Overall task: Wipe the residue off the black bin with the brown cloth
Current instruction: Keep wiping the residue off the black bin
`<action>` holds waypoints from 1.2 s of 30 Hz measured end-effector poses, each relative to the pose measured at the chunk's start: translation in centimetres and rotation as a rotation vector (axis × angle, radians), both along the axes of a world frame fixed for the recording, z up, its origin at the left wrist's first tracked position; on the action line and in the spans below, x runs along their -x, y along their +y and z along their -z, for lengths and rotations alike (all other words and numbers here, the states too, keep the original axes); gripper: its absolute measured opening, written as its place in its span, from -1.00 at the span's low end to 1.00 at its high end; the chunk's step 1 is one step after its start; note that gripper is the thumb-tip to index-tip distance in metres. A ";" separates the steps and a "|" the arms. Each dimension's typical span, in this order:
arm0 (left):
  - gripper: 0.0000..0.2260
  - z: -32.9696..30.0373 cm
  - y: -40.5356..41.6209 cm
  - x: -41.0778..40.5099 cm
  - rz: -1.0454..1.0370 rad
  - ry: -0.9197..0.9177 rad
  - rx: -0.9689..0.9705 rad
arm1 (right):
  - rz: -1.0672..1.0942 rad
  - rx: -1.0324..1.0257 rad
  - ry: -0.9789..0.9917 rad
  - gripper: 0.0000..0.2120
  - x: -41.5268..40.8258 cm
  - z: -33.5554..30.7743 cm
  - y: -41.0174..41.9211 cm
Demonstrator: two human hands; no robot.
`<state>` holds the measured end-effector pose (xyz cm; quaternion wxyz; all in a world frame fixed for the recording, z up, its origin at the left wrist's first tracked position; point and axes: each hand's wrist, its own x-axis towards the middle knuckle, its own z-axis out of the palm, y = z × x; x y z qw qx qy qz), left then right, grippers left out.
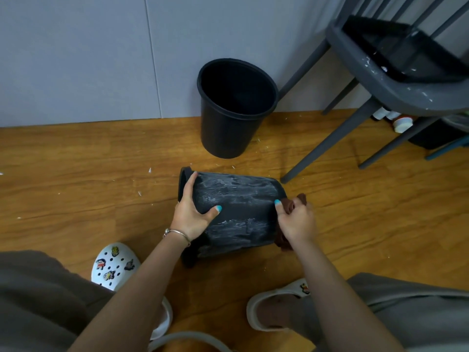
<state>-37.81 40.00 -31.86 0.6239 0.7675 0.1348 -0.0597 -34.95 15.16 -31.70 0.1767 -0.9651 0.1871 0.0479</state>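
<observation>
Item 1: black bin (236,214), lying on its side on wood floor (76,174), centre of frame, rim to the left, base to the right. Side wall smeared w/ whitish residue streaks, esp. upper and lower parts.

Item 2: left hand (193,212), fingers over the rim end, thumb spread across the side wall; grips the bin. Bracelet (177,233) on wrist.

Item 3: right hand (295,219), at the bin's base end, right of centre; fingers curled round brown cloth (291,203), bunched up, pressed against the base edge. Part of cloth hangs below the hand; most of it hidden by hand.

Item 4: second black bin (233,110), upright, upper centre, against grey wall (88,59), apart from the first. Looks clean on the outside.

Item 5: grey chair (396,90), upper right, paint-like white specks on seat; one leg lands just beside the lying bin's base end. Bottles w/ white caps (402,124) under chair, partly hidden by legs.

Item 6: white clog w/ charms (114,265), lower left, near bin's rim end; second white clog (276,306) lower centre-right.

Misc: white flecks (149,170) scattered on floor around both bins.
</observation>
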 end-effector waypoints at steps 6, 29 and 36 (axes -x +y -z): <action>-0.31 -2.3 0.7 -1.9 -0.221 0.115 0.141 | 0.077 -0.144 -0.026 -0.66 -0.2 1.1 -1.2; -0.59 0.2 -0.3 -3.5 -0.244 0.137 -0.002 | -0.070 0.094 -0.049 -0.70 -0.8 -0.2 2.8; -0.58 0.3 -0.6 -2.3 -0.205 0.106 -0.013 | -0.041 0.151 -0.010 -0.69 -1.7 0.0 -2.7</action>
